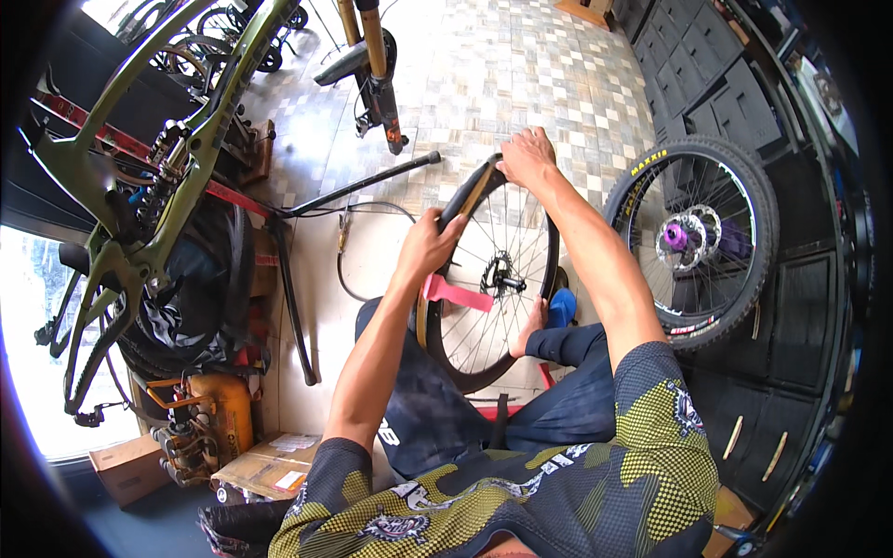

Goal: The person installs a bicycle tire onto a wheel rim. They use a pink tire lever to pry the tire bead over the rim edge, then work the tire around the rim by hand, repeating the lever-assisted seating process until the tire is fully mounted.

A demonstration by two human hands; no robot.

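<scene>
A bare bicycle wheel [554,244] with a black rim and thin spokes stands between my legs. Its hub [502,276] carries a small dark disc. My left hand [433,240] is closed round the left side of the rim, thumb on its outer face. At the top of the rim, my right hand [528,155] is closed with curled fingers; its fingertips are partly hidden. Between the hands, a tan band [477,195] runs along the rim's outer channel. Below my left hand, a pink strip [458,294] sticks out from the rim across the spokes.
A second wheel with a knobby tyre [765,232] leans against dark cabinets [791,316] on the right. To the left hangs a green bicycle frame [191,153] above black stand legs [296,307]. A suspension fork [377,84] is ahead. Cardboard boxes [270,465] sit lower left.
</scene>
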